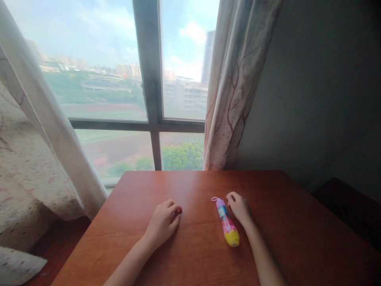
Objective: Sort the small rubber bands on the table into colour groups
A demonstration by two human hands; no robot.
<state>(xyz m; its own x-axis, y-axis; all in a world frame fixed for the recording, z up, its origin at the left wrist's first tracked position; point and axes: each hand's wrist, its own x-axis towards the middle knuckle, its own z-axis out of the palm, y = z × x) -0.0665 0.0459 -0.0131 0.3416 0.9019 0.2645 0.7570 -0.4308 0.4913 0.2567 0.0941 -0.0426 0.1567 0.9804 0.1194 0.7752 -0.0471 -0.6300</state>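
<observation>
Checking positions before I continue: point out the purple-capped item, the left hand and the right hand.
Purple-capped item (227, 223): head view, middle of its body.
Left hand (162, 222): head view, back of the hand.
Right hand (239, 207): head view, back of the hand.

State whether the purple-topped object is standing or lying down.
Lying down: the purple-topped object stretches lengthwise along the wooden tabletop, its yellow end nearest the camera.

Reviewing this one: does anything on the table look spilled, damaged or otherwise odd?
Nothing stands out. The pink-and-yellow item lies at a slant on the table, between the left hand and the right hand; no spill or breakage is visible.
</observation>
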